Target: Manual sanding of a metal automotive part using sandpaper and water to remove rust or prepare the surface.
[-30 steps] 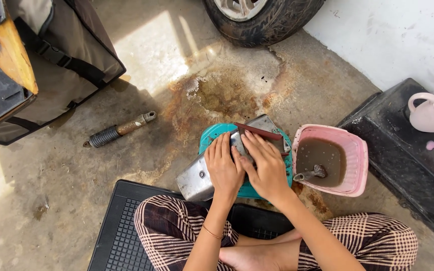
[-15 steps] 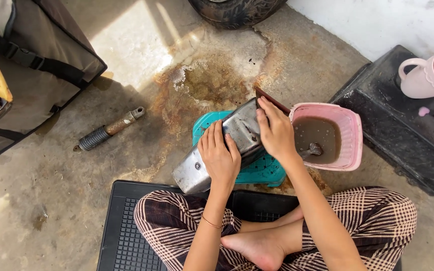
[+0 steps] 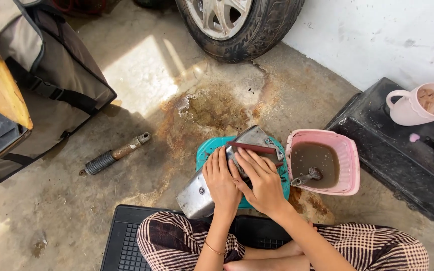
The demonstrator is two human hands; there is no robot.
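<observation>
A long grey metal part (image 3: pixel 197 193) lies tilted across a teal plastic stool (image 3: pixel 208 150) in front of my crossed legs. My left hand (image 3: pixel 221 178) presses flat on its middle. My right hand (image 3: pixel 261 181) lies beside it with fingers spread over the upper half, close to a dark red strip (image 3: pixel 251 147) that crosses the part's top end. Whether the right fingers pinch anything under them is hidden.
A pink tub (image 3: pixel 351 165) of brown water with a metal piece (image 3: pixel 307 177) in it stands right of the stool. A black box (image 3: pixel 393 165) carries a pink mug (image 3: pixel 415 106). A shock absorber (image 3: pixel 114 154) lies on the concrete at left, a car tyre (image 3: pixel 247 25) ahead, a bag (image 3: pixel 36 90) far left.
My view has shifted, so the tyre is back in sight. Both hands have slid a little along the metal part and stay pressed on it.
</observation>
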